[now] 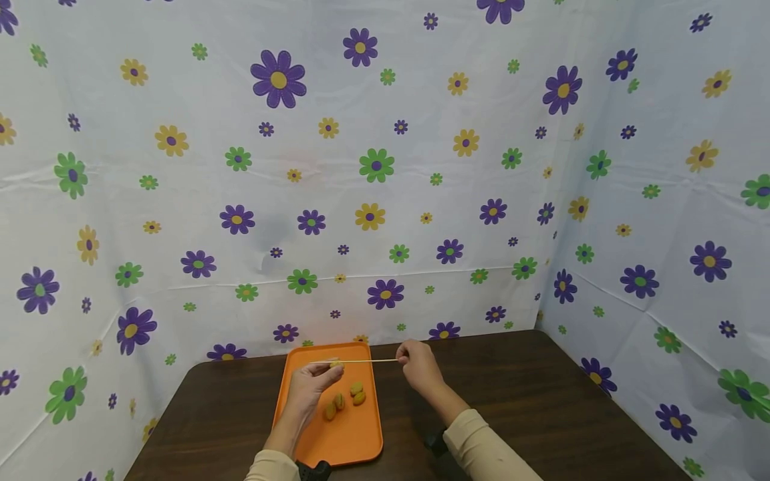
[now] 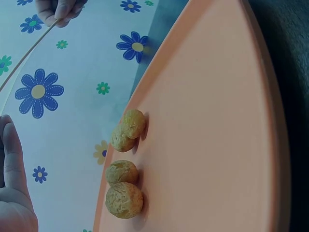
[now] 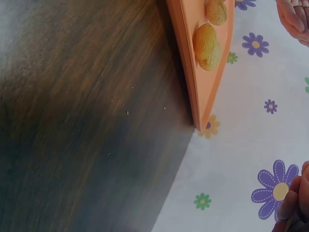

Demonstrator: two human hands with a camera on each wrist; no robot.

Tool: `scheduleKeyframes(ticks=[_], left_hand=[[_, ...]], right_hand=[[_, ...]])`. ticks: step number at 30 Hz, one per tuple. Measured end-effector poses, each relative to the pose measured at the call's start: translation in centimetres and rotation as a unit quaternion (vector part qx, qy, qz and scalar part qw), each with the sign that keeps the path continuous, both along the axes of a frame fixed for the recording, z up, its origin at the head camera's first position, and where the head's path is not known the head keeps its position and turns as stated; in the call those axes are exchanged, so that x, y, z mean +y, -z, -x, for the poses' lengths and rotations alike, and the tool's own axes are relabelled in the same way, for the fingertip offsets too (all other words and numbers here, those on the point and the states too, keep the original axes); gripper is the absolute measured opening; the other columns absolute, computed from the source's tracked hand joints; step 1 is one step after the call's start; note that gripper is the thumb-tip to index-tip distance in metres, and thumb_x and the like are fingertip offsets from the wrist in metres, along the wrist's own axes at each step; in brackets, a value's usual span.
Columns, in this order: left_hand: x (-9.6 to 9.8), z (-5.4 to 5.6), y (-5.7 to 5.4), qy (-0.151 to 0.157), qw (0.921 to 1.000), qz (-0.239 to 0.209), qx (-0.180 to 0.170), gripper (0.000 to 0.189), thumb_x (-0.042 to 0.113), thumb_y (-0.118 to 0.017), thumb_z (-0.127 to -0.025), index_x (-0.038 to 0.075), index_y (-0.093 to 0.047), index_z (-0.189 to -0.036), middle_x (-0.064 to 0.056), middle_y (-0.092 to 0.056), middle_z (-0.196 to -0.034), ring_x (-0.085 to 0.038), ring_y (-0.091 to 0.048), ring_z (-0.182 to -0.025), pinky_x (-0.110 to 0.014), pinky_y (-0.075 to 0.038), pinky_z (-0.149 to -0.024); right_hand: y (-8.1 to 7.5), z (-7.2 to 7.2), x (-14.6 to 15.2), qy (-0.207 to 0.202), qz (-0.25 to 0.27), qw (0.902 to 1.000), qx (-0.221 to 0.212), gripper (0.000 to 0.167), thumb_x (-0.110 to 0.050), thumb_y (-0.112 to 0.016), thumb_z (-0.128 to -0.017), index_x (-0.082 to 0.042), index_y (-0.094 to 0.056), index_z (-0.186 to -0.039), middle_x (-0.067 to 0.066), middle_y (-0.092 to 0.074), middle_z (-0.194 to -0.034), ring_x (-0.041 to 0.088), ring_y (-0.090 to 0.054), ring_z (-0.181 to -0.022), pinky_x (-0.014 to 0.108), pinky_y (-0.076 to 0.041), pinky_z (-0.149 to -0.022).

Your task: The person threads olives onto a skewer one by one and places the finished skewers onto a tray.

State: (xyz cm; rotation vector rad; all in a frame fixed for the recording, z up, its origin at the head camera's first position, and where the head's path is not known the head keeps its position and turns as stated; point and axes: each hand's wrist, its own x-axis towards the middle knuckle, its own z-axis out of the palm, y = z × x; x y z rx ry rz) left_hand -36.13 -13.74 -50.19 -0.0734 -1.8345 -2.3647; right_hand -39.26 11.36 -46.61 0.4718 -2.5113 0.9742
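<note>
A thin wooden skewer point(image 1: 373, 361) runs level above the far part of the orange tray point(image 1: 319, 447). My right hand point(image 1: 418, 367) pinches its right end. At the other end my left hand point(image 1: 308, 387) holds a small yellow-brown ball point(image 1: 337, 364) between thumb and fingers, where the skewer meets it. In the left wrist view, the skewer point(image 2: 29, 53) slants from the right hand point(image 2: 60, 10) toward the left hand point(image 2: 14, 179). Several wrinkled balls like small potatoes point(image 2: 124, 200) lie on the tray, in two pairs.
The tray lies on a dark wood table point(image 1: 481, 387), with bare wood to its right and left. A few pale crumbs point(image 3: 127, 112) dot the wood. White flower-printed cloth point(image 1: 337, 160) rises behind the table and along its sides.
</note>
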Motion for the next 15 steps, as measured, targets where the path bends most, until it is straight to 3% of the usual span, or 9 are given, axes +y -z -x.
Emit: scheduleKeyframes(ticks=[6, 15], left_hand=[[0.17, -0.01, -0.12, -0.003, 0.9999, 0.008, -0.011, 0.029, 0.003, -0.075, -0.091, -0.012, -0.070, -0.115, -0.011, -0.076, -0.098, -0.018, -0.075, -0.088, -0.035, -0.060, -0.087], [-0.07, -0.12, 0.04, 0.017, 0.9997, 0.013, 0.016, 0.030, 0.009, -0.078, -0.090, -0.009, -0.072, -0.113, -0.009, -0.076, -0.098, -0.016, -0.075, -0.090, -0.030, -0.060, -0.086]], right_hand=[[-0.27, -0.18, -0.38, 0.002, 0.001, 0.9999, -0.016, 0.028, 0.019, -0.066, -0.080, -0.008, -0.064, -0.076, 0.000, -0.060, -0.075, 0.015, -0.052, -0.069, 0.028, -0.049, -0.062], [-0.55, -0.15, -0.92, -0.001, 0.004, 0.9999, -0.016, 0.029, 0.020, -0.067, -0.080, -0.009, -0.064, -0.076, 0.000, -0.060, -0.076, 0.015, -0.052, -0.069, 0.029, -0.051, -0.064]])
